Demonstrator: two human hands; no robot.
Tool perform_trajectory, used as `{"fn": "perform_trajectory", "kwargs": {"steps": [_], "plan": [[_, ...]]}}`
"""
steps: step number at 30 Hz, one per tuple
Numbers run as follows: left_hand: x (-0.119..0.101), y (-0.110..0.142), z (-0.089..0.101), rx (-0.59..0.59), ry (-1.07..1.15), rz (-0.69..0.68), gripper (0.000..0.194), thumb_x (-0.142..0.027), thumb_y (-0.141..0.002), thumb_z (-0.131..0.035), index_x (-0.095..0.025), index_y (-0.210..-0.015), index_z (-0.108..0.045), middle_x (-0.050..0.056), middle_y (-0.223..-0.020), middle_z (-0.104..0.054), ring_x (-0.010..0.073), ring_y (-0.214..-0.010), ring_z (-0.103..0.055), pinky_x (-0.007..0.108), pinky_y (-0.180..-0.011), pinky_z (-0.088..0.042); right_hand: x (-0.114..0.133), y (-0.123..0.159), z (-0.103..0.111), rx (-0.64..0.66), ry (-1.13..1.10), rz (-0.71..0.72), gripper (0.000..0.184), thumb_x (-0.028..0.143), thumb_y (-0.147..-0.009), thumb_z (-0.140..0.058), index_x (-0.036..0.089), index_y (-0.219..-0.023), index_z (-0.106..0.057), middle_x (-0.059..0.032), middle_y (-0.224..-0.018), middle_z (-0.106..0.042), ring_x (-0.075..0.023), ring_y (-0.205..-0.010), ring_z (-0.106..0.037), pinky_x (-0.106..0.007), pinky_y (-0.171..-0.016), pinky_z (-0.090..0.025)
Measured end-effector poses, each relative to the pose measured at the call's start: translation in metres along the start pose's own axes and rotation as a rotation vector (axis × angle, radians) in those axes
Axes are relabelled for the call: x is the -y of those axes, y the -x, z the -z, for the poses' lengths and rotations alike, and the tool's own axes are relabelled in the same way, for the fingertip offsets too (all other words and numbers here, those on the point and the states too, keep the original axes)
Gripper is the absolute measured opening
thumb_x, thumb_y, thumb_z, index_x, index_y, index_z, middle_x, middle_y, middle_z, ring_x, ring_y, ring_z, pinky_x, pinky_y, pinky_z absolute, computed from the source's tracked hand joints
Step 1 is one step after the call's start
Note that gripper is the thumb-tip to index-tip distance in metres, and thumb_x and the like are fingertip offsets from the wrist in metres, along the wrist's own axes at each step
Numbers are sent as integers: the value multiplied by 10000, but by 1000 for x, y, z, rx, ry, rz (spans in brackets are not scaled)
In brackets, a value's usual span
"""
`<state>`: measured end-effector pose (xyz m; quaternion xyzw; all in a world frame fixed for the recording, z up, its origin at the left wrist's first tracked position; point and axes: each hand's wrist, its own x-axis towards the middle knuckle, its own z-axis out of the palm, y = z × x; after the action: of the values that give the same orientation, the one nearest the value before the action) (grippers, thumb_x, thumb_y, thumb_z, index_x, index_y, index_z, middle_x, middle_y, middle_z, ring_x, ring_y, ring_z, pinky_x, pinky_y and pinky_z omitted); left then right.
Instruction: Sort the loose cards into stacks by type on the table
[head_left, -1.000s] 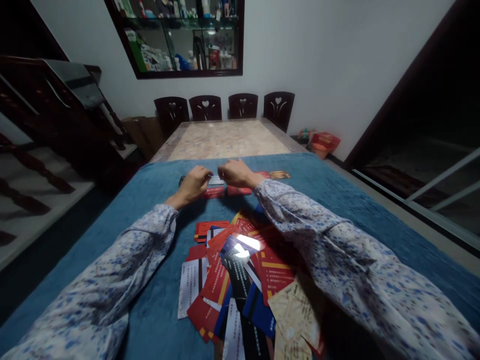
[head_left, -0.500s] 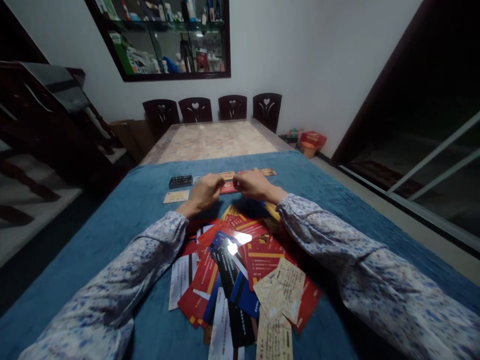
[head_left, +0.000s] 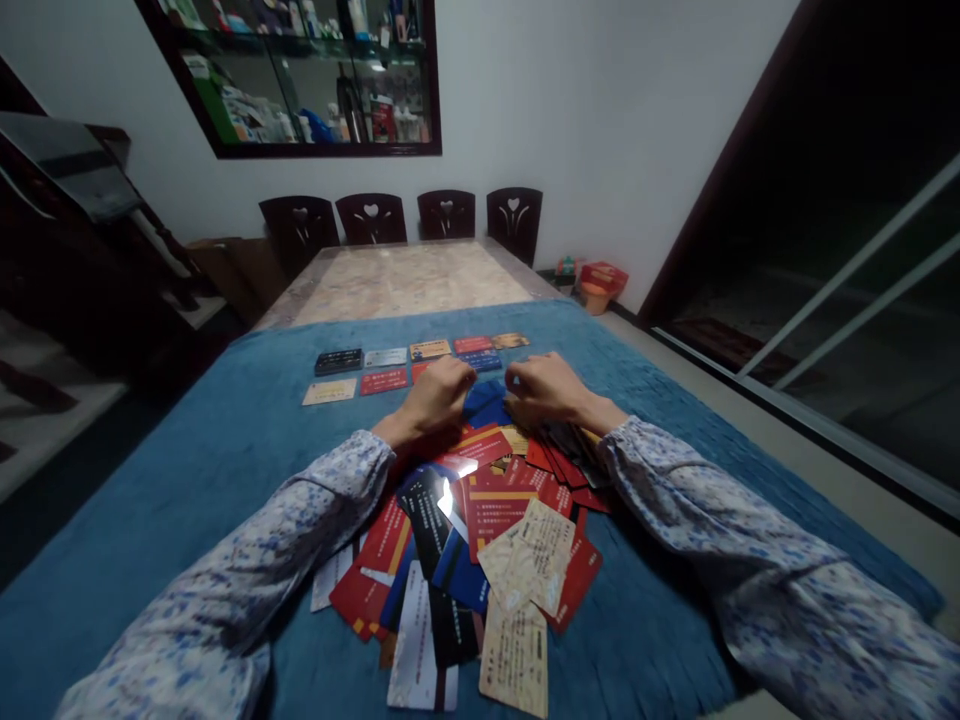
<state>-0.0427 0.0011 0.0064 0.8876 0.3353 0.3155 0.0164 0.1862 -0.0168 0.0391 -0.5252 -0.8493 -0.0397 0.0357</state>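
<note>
A loose heap of cards in red, blue, black, white and tan [head_left: 499, 510] lies in front of me, spread between my forearms. My left hand [head_left: 441, 395] is curled closed at the heap's far edge; what its fingertips hold, if anything, is hidden. Opposite it, my right hand [head_left: 546, 388] has its thumb and fingers bent together, and I cannot make out anything in the pinch. Blue cards [head_left: 486, 404] lie between both hands. Farther off, cards sit in rows, among them a black card stack [head_left: 338, 361], a silver card [head_left: 385, 357] and a cream card [head_left: 330, 391].
A blue cloth [head_left: 247, 480] covers the near part of the long table, with a patterned tabletop [head_left: 397, 270] beyond it. Several dark chairs [head_left: 371, 218] stand at the far end. To the right are an orange bin [head_left: 596, 295] and a sliding door [head_left: 832, 310].
Both hands have drawn back from the card rows to the heap's far edge, uncovering red and blue cards in the rows. The view has shifted slightly to the right.
</note>
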Motion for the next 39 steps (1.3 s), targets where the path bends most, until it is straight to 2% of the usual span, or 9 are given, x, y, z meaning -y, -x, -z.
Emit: {"fn": "perform_trajectory", "kwargs": {"steps": [12,18,23,30,35,39], "plan": [[-46,-26,-29,100,-5,-153,201,-123,-953,-489,-174,-849,-654,75,-848,-610,196,-810,-532,322,-738,-461,-38,51,-5,-34,-12,-141,242,204,-964,-538,220,-1062,-758,-108,-981,-784,-236,-932,-671,-324,-778,-337],[-65,-42,-46,208,-21,-189,171,-105,-933,-517,-158,-908,-678,79,-883,-641,210,-855,-545,327,-761,-468,-65,71,-15,-101,-44,-176,226,197,-945,-557,204,-1040,-761,-91,-926,-774,-215,-866,-656,-302,-750,-335],[-75,-55,-59,246,-17,-249,191,-91,-936,-508,-160,-927,-686,84,-893,-661,221,-889,-555,335,-790,-466,-85,88,-25,-159,-51,-237,222,255,-966,-554,198,-1022,-762,-96,-902,-760,-211,-822,-643,-311,-758,-351],[-84,-69,-72,315,-2,-267,208,-96,-933,-516,-153,-960,-713,96,-930,-690,231,-921,-554,346,-815,-459,-102,113,-37,-220,-96,-223,188,269,-960,-578,205,-957,-754,-80,-837,-743,-209,-784,-615,-320,-722,-342],[-89,-76,-78,377,29,-272,192,-133,-931,-549,-155,-995,-728,109,-1004,-711,243,-973,-560,364,-856,-465,-105,125,-45,-244,-129,-168,161,268,-955,-597,212,-933,-746,-83,-905,-754,-233,-865,-613,-348,-760,-372],[-92,-77,-79,454,86,-302,178,-147,-915,-570,-184,-985,-730,93,-1079,-727,252,-1079,-555,393,-955,-451,-102,129,-50,-294,-157,-83,165,286,-966,-603,221,-994,-752,-92,-975,-745,-256,-953,-589,-387,-834,-405]]}}
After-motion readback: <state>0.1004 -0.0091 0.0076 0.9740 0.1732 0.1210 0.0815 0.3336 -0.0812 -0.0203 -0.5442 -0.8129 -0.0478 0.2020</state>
